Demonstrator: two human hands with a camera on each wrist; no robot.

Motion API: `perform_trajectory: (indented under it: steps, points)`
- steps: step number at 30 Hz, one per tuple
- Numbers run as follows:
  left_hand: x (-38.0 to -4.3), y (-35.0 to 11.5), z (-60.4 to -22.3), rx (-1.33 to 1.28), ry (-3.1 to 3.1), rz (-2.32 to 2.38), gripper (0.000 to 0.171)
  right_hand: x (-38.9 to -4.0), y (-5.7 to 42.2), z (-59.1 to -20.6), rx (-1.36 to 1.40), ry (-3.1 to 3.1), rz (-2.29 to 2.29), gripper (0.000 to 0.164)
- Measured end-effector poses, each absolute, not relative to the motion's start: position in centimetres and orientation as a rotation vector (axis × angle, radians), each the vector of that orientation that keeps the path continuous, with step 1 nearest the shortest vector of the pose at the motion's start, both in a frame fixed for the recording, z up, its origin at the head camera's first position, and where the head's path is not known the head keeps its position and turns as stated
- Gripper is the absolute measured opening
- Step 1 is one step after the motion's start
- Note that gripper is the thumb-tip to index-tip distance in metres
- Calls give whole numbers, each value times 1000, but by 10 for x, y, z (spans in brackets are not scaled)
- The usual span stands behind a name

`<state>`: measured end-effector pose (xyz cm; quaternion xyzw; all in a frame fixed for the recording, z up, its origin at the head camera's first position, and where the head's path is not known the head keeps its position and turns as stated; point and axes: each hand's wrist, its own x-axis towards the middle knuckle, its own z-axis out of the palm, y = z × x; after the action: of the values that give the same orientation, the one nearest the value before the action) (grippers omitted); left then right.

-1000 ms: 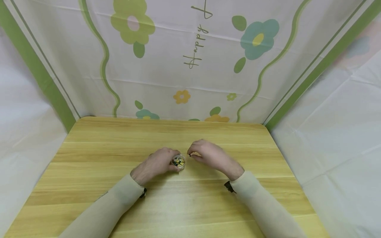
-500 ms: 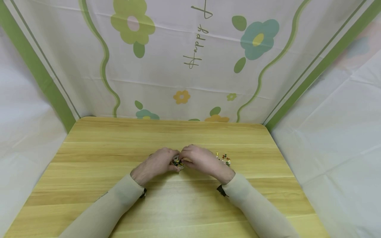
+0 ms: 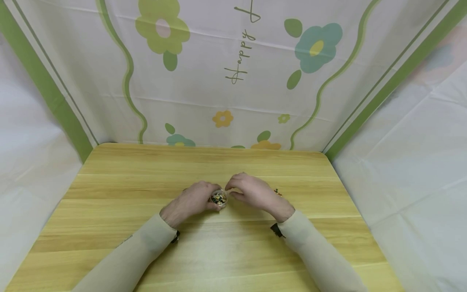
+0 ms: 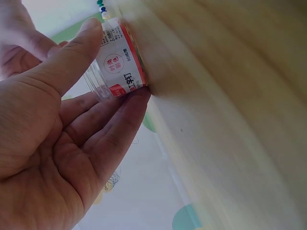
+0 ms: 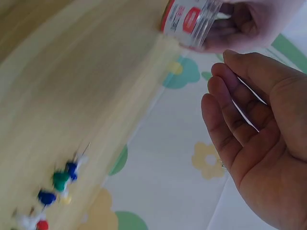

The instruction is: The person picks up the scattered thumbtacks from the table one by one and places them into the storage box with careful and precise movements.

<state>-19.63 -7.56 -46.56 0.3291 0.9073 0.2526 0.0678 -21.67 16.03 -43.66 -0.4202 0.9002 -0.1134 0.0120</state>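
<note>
A small clear jar [image 3: 219, 198] holds many tiny coloured push pins. My left hand [image 3: 198, 196] grips it around the side, thumb and fingers spread on opposite sides. In the left wrist view the jar's white and red label [image 4: 113, 61] shows, with its base at the table. Just right of the jar's mouth is my right hand [image 3: 251, 192], its fingertips close to the rim. The right wrist view shows this hand's fingers [image 5: 221, 103] relaxed and gently bent, thumb tip near the index tip, with no pin visible there.
Loose push pins [image 5: 60, 181] in blue, green, white and red lie on the wooden table [image 3: 146, 170] beyond the right hand, mostly hidden by it in the head view. A flowered cloth [image 3: 204, 93] hangs behind the table's far edge.
A second ago the right hand pinched a dark pin beside the jar. It then reached into the jar's mouth, and now has drawn back slightly right. The left hand and jar stayed put.
</note>
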Motion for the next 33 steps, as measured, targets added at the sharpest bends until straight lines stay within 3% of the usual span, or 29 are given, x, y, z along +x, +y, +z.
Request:
perform_trajectory:
  steps: [12,33]
  points:
    - [-197,-75,-466,969,2769,693,48,-228,195,-442,-1197,2830,-240,22]
    - [-195,-75,-464,948,2752,710,48,-233,223,-453,-1144,2799,-36,23]
